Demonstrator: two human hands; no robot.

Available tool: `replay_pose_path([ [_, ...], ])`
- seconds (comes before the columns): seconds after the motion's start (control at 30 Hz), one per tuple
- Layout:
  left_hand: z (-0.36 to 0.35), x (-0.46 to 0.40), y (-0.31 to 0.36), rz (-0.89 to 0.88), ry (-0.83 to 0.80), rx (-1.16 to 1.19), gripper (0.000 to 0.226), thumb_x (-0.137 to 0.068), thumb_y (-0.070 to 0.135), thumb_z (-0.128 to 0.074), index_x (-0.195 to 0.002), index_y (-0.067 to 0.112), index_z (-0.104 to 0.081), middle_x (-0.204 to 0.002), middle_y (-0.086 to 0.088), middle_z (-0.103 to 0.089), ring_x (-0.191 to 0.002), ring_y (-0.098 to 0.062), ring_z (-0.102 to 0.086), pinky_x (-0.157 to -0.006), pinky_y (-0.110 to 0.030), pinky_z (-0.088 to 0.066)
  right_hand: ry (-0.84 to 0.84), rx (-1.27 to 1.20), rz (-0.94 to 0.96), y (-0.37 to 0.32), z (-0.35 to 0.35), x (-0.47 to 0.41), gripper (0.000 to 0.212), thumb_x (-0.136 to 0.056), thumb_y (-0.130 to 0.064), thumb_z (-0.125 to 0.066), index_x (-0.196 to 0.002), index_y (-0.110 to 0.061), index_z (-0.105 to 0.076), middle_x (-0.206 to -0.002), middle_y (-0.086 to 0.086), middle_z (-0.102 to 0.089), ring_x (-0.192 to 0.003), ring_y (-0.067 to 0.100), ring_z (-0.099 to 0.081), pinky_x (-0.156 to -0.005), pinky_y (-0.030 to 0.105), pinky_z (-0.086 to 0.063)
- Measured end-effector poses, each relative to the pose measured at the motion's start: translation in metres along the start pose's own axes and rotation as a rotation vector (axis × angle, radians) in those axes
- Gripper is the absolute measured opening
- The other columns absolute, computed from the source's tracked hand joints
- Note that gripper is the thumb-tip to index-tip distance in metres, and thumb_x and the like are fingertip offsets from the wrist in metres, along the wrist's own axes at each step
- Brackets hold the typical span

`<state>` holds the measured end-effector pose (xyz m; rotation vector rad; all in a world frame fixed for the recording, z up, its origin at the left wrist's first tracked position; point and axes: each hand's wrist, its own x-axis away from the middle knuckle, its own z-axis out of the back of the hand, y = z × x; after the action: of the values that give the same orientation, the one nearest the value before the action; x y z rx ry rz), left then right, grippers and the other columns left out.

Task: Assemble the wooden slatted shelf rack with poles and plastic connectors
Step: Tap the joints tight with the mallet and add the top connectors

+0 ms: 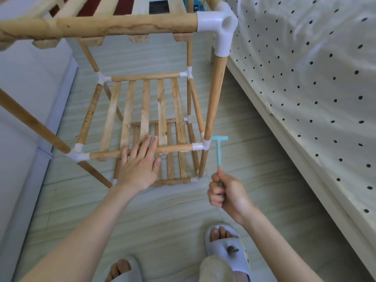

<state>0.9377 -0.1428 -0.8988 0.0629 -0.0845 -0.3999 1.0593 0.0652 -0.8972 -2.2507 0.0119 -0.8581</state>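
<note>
On the pale floor by the dotted bed stands the tall wooden slatted rack (pixel 146 110); the left hand (pixel 140 165) lies flat on a rail, fingers spread; the right hand (pixel 225 192) grips a small blue plastic hammer (pixel 219 148) beside a white plastic corner connector (pixel 201 146).

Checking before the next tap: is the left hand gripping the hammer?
No, the right hand grips the light blue hammer; the left hand rests flat on a pole.

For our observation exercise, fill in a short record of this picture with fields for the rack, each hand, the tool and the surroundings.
rack: wooden rack standing on the floor, three slatted tiers, white connectors at the corners
left hand: left hand flat, fingers straight, on the middle tier's front pole
right hand: right hand grips the hammer handle
tool: small blue hammer, head up, beside a connector
surroundings: bed with spotted sheet to the right
</note>
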Motion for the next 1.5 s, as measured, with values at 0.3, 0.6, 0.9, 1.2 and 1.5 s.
replay_pose_path([
  [0.3,0.0,-0.001,-0.001,-0.003,-0.024,-0.001,0.058,-0.098,0.045,-0.009,-0.148,0.029,0.014,-0.158,0.009,0.01,-0.145,-0.016,0.002,-0.116,-0.044,0.003,0.171,-0.212,0.072,-0.002,-0.002,-0.002,0.04,-0.103,-0.027,-0.027,-0.064,-0.02,-0.03,-0.04,-0.008,-0.02,-0.03,0.007,-0.018,-0.036,0.017,-0.012],
  [0.6,-0.001,-0.002,-0.002,0.0,-0.029,-0.007,0.059,-0.098,0.044,-0.011,-0.146,0.029,0.021,-0.157,0.009,0.015,-0.145,-0.017,0.005,-0.116,-0.046,0.006,0.065,-0.018,-0.001,0.001,-0.002,0.007,0.039,-0.103,-0.032,-0.027,-0.066,-0.019,-0.03,-0.042,-0.009,-0.018,-0.034,0.007,-0.016,-0.037,0.018,-0.012],
  [0.9,0.005,0.002,-0.001,-0.034,0.023,-0.106,0.055,-0.098,0.042,-0.005,-0.145,0.029,0.021,-0.158,0.008,0.009,-0.145,-0.019,-0.005,-0.117,-0.042,-0.005,0.191,0.137,-0.086,0.008,0.028,-0.017,0.028,-0.102,-0.027,-0.029,-0.076,-0.016,-0.033,-0.04,-0.009,-0.017,-0.029,0.006,-0.015,-0.032,0.014,-0.012],
  [1.2,0.0,-0.019,0.007,-0.057,0.042,-0.16,0.062,-0.097,0.048,-0.01,-0.145,0.025,0.022,-0.159,0.003,0.007,-0.145,-0.024,0.003,-0.116,-0.046,-0.006,0.494,0.124,0.049,0.014,0.051,-0.107,0.032,-0.101,-0.013,-0.017,-0.074,-0.017,-0.034,-0.044,0.002,-0.027,-0.029,0.009,-0.028,-0.03,0.009,-0.015],
  [1.5,-0.003,-0.026,0.016,-0.039,0.068,-0.137,0.066,-0.093,0.049,-0.008,-0.146,0.023,0.02,-0.159,0.004,0.007,-0.145,-0.024,0.0,-0.114,-0.047,-0.01,0.477,0.286,-0.055,0.055,0.045,-0.127,0.034,-0.099,-0.007,-0.014,-0.07,-0.019,-0.028,-0.059,0.002,-0.022,-0.047,0.013,-0.023,-0.035,0.016,-0.016],
])
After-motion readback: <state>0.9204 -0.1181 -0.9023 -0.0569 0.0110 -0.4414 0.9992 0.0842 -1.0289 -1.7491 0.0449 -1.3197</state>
